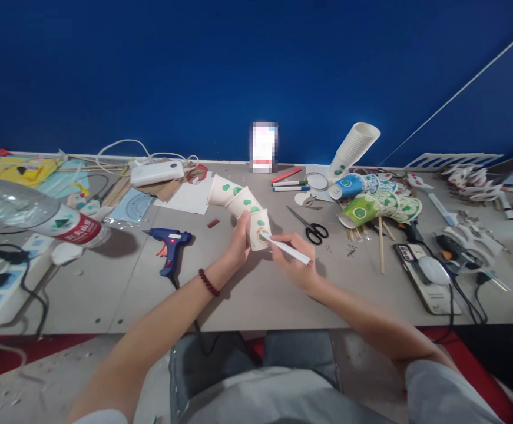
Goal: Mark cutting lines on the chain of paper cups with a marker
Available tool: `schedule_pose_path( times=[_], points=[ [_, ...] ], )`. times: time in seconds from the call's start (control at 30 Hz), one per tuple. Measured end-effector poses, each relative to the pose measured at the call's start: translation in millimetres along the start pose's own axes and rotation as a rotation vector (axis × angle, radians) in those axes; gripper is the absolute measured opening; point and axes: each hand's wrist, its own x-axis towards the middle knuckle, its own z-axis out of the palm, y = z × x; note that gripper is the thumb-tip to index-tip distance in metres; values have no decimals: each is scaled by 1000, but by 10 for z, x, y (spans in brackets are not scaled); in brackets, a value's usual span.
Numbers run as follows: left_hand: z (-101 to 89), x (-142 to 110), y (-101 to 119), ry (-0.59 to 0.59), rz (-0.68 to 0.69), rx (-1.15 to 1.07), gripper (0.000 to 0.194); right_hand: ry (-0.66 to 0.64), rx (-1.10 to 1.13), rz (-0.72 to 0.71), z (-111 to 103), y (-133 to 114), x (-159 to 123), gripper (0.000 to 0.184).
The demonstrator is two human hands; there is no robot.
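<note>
We've got one head-worn view, looking forward and down from above the wearer's grey fabric clothing (283, 394) at the near edge. Bare left hand (240, 242) and bare right hand (294, 268) sit close, around centre. Wide coverage: we see flat grey tabletop (238, 306) running off left and right, flat dark-blue wall (194, 70) closing the far side.

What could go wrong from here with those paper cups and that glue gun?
The blue glue gun shows a red light, so it may be hot, and the left forearm is near it. The left hand grips a curved row of paper cups; squeezing hard might dent them. The white pen in the right hand could slip and spoil the end cup.
</note>
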Motion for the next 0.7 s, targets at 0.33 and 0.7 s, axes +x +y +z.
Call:
schedule_pose_path(
  times=[0.33, 0.7],
  points=[
    [7, -16, 3, 5, 19, -10, 44, -22, 14, -28, -5, -1, 2, 7],
    [26, -51, 32, -16, 9, -6, 45, -49, 57, -58, -34, 3, 6, 6]
  ],
)
